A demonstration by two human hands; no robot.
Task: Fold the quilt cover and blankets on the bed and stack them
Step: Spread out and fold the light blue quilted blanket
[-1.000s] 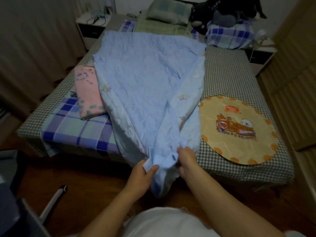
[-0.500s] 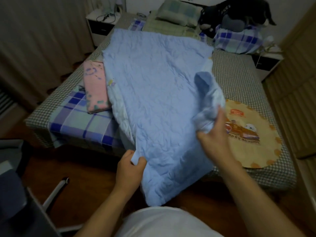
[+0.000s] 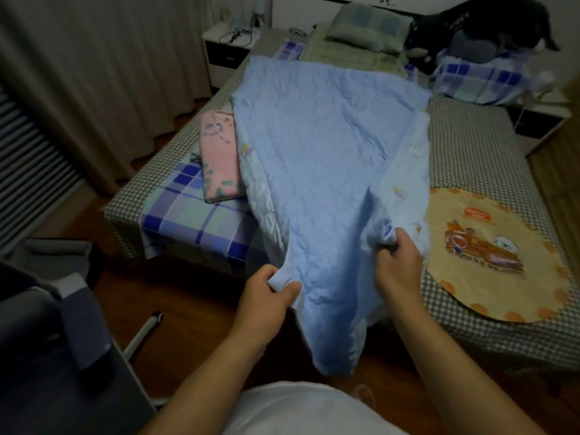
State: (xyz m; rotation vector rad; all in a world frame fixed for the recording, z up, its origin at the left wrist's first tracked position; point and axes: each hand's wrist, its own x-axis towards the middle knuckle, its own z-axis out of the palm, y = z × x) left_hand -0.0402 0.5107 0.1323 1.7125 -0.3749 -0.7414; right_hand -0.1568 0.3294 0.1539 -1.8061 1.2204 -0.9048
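A light blue quilt cover lies lengthwise down the middle of the bed, its near end hanging over the foot edge toward the floor. My left hand pinches its near left corner. My right hand grips a bunched fold of it on the right, just above the bed edge. A folded pink blanket lies left of the quilt cover, on a blue plaid blanket spread over the bed's near left corner.
A round yellow cartoon mat lies on the bed at right. Pillows, a plaid bundle and a dark plush toy fill the headboard end. A nightstand stands far left. A chair is at my near left.
My right hand, raised high with a bunch of quilt cover half a second ago, has come down to the bed edge. My left hand keeps its hold on the near corner.
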